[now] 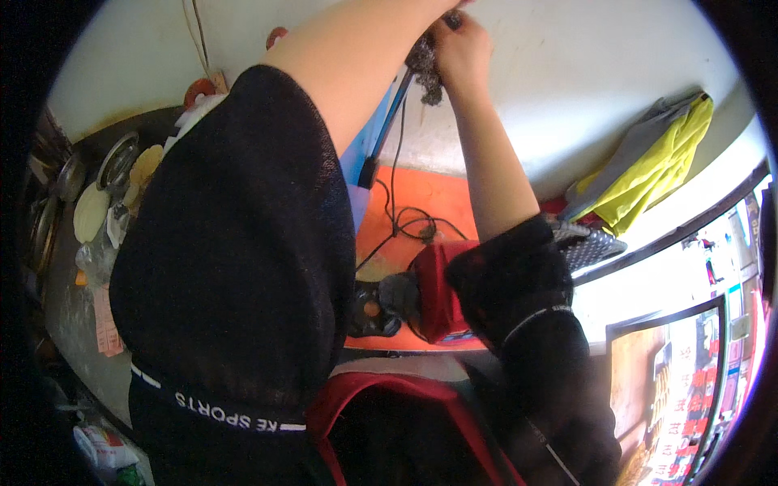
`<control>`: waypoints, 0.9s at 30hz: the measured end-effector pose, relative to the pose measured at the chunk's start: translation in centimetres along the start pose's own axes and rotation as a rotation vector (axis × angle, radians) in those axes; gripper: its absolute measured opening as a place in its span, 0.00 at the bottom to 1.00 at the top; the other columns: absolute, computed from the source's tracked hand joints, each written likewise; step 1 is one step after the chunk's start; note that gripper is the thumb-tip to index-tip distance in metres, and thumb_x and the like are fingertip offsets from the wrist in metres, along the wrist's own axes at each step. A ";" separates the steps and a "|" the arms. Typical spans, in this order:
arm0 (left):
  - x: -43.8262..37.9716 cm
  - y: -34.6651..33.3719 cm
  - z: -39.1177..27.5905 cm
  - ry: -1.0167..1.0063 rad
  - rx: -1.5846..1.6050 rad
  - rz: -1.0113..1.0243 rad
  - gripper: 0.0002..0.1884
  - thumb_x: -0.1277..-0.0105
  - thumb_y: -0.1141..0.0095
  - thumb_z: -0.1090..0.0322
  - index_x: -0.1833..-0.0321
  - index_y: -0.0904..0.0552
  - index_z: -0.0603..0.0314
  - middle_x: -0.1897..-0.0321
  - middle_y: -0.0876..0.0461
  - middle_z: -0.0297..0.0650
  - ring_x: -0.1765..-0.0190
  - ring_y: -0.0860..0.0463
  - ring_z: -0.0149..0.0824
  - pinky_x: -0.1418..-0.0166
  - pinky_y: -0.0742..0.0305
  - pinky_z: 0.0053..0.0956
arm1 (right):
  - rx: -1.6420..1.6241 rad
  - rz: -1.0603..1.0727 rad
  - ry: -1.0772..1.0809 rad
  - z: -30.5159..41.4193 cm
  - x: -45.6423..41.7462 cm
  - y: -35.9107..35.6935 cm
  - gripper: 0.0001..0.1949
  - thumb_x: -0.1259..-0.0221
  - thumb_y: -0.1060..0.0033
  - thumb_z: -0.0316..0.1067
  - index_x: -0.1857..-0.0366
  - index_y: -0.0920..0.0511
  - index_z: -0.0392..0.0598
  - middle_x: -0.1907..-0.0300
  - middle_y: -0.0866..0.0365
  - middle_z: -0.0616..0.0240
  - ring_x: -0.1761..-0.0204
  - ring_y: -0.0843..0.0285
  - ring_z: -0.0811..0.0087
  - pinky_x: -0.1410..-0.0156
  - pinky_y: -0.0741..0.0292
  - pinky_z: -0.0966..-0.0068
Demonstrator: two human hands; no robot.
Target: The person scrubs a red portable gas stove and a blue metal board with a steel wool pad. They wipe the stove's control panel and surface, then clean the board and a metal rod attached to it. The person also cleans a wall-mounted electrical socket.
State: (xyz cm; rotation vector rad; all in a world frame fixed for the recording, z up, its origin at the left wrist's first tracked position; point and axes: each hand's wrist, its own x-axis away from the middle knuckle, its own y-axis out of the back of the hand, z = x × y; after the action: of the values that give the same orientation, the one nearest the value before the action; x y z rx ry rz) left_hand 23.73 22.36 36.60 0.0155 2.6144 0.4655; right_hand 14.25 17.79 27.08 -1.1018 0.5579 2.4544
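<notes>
Both arms reach up and forward in short black sleeves toward the pale wall. My right hand (465,51) is closed on a clump of dark metal scouring wool (422,56), part of which hangs below the fingers. The wool sits against the upper end of a slim black pole (392,118), where a small black part (452,20) also shows by my knuckles. My left forearm (358,54) crosses in from the left to the same spot. The left hand is cut off by the top edge, so its grip is hidden.
Below lies an orange tabletop (425,188) with a looped black cable (419,223) and a red bag-like object (440,291). Yellow and grey cloth (650,164) lies at right by a window. A dark counter (67,322) with metal bowls (118,159) stands left.
</notes>
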 end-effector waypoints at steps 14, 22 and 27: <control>4.3 1.1 -2.3 0.143 0.251 -0.110 0.09 0.44 0.53 0.68 0.79 0.27 0.65 0.88 0.29 0.45 0.88 0.31 0.38 0.87 0.40 0.34 | 0.400 0.476 -0.172 -5.3 15.9 -2.9 0.13 0.51 0.41 0.35 0.62 0.25 0.40 0.64 0.23 0.46 0.58 0.25 0.46 0.53 0.28 0.58; 5.0 1.7 -1.8 0.111 0.254 -0.043 0.11 0.43 0.50 0.66 0.81 0.28 0.62 0.89 0.31 0.40 0.89 0.33 0.34 0.88 0.44 0.29 | 0.431 1.012 0.318 -9.0 10.2 -0.7 0.14 0.55 0.43 0.30 0.60 0.22 0.44 0.62 0.22 0.49 0.55 0.25 0.51 0.49 0.28 0.62; 4.3 2.0 -1.3 0.088 0.258 -0.062 0.12 0.43 0.49 0.66 0.83 0.28 0.62 0.89 0.31 0.39 0.89 0.33 0.34 0.88 0.44 0.29 | 0.376 0.895 0.279 -10.4 7.1 -0.5 0.12 0.51 0.44 0.28 0.60 0.22 0.46 0.58 0.23 0.52 0.55 0.24 0.53 0.50 0.26 0.63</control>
State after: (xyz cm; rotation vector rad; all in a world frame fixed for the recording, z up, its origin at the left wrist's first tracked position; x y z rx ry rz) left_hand 19.19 24.23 36.40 -0.0009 2.7352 0.1070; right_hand 16.42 14.31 15.17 -1.1951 1.8483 2.6736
